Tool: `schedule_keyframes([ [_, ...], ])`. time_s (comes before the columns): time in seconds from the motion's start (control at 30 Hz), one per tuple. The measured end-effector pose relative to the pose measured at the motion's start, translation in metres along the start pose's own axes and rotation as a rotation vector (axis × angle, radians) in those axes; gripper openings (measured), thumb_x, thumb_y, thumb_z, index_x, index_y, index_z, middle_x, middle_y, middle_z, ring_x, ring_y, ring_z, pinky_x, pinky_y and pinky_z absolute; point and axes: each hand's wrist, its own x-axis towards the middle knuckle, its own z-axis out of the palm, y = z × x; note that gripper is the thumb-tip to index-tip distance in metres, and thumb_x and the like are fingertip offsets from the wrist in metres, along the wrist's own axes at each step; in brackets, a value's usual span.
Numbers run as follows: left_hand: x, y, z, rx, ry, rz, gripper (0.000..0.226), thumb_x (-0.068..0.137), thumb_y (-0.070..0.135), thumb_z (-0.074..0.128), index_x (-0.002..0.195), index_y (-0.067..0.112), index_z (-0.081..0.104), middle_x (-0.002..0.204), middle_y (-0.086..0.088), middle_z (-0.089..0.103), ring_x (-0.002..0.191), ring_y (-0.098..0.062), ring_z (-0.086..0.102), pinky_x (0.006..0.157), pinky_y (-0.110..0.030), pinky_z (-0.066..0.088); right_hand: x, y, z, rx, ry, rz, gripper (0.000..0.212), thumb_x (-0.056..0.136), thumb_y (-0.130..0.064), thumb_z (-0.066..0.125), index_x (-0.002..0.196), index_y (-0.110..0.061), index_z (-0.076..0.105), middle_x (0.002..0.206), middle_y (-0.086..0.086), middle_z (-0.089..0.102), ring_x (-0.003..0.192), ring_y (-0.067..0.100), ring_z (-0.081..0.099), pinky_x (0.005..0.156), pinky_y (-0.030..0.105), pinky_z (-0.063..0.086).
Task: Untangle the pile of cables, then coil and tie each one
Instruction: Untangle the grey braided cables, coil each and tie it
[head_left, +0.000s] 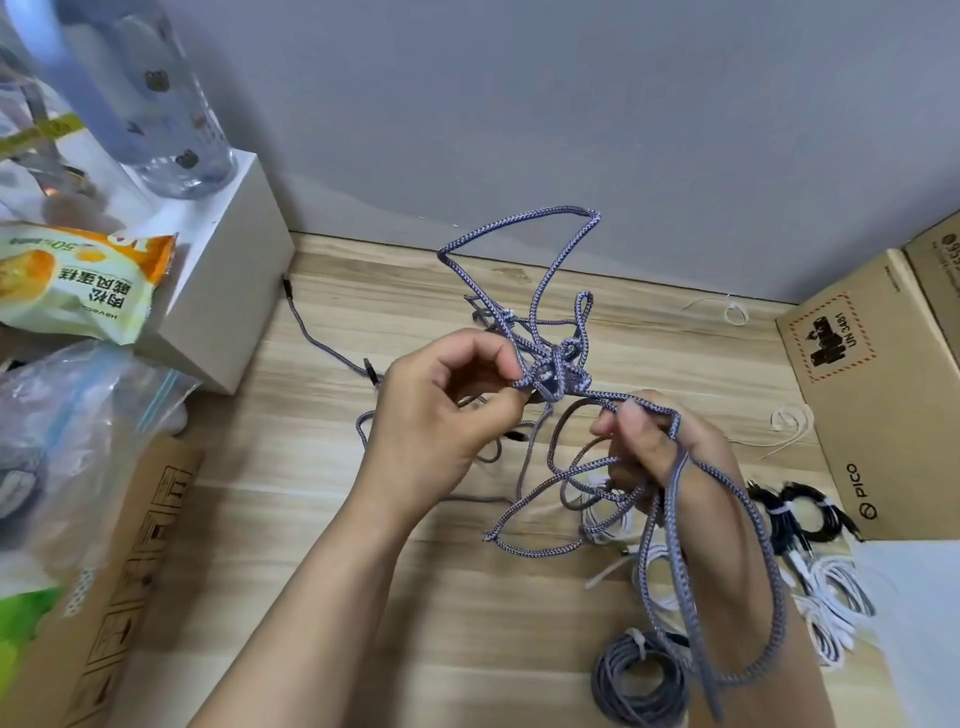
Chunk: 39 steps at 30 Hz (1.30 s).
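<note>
A tangle of purple-grey braided cable (556, 371) hangs above the wooden table (415, 597), held between both hands. My left hand (441, 410) pinches a strand at the left side of the knot. My right hand (660, 447) grips a strand coming off the knot's right side, and a long loop of the same cable drapes over that wrist. Loops stick up toward the wall and dangle below. A grey cable coil (641, 680) tied with a white tie lies at the near edge. Tied black coils (800, 514) and white coils (831, 597) lie at the right.
A white box (228, 291) with a clear bottle (150, 98) on it stands at the back left, with a snack bag (78, 280) and plastic bags beside it. Cardboard boxes flank the table left (114, 597) and right (852, 374). Loose white ties (789, 421) lie near the right box.
</note>
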Motion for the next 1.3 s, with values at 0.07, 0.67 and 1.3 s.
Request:
schedule_keyframes([
  [0.07,-0.002,-0.003,-0.001,0.053,-0.012,0.058,0.036,0.066,-0.003,0.061,0.065,0.032,0.061,0.066,0.009,0.056,0.062,-0.008,0.051,0.057,-0.02,0.044,-0.002,-0.001,0.005,0.032,0.013,-0.015,0.055,0.054,-0.077,0.067,0.065,-0.023,0.069,0.049,-0.008,0.049,0.042,0.0,0.043,0.042,0.008,0.033],
  [0.67,-0.008,-0.013,-0.007,-0.487,-0.169,-0.165,0.006,0.062,0.021,0.065,0.063,0.019,0.059,0.073,-0.006,0.06,0.074,-0.015,0.063,0.077,-0.031,0.055,-0.009,-0.001,0.01,-0.15,0.211,-0.23,0.019,0.08,-0.042,0.054,0.076,-0.026,0.065,0.055,-0.002,0.052,0.054,0.004,0.046,0.056,0.026,0.041],
  [1.3,-0.001,-0.025,-0.01,0.371,0.032,-0.067,0.046,0.06,0.046,0.046,0.07,0.004,0.059,0.068,-0.025,0.056,0.062,-0.033,0.051,0.062,-0.039,0.046,-0.023,-0.006,0.011,-0.295,0.061,-0.608,0.013,0.083,-0.034,0.056,0.085,-0.024,0.064,0.068,-0.002,0.06,0.052,0.006,0.052,0.049,0.019,0.042],
])
